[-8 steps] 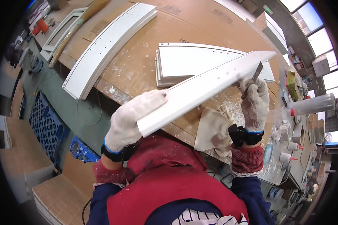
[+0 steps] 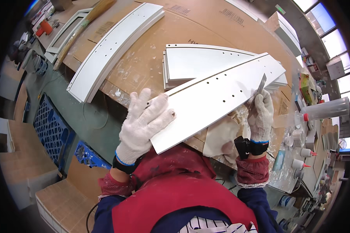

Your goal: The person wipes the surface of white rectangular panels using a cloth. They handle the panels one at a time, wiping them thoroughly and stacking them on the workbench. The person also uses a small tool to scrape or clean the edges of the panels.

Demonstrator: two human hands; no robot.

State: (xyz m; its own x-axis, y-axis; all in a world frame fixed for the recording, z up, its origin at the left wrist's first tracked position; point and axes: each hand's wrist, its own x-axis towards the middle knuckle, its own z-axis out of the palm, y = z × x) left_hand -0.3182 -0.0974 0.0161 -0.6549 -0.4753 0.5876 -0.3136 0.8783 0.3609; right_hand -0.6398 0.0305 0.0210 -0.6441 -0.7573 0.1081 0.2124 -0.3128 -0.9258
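A long white panel (image 2: pixel 217 97) with small dark holes and a groove near its far edge slants across the bench, its near left end reaching over the edge. At that end, my gloved left hand (image 2: pixel 146 124) has its fingers spread and touches the panel. My gloved right hand (image 2: pixel 261 112) is closed around a thin metal blade, seemingly a putty knife (image 2: pixel 262 82), which points up beside the panel's right part. Its handle is hidden in the fist. Beneath the long panel lies a stack of white panels (image 2: pixel 198 62) with one curved edge.
Brown cardboard (image 2: pixel 144 64) covers the bench. Curved white panels (image 2: pixel 114 48) lie stacked at the left, and a beige cloth (image 2: pixel 220 136) lies near the front edge. To the right are a clear cylinder (image 2: pixel 328 108) and red-tipped white bottles (image 2: pixel 299 164). A blue pallet (image 2: pixel 52 126) stands at the left.
The long panel has tilted from edge-on to flatter, showing its broad holed face. My left hand has loosened from a grip into spread fingers. My right hand and blade have shifted slightly lower.
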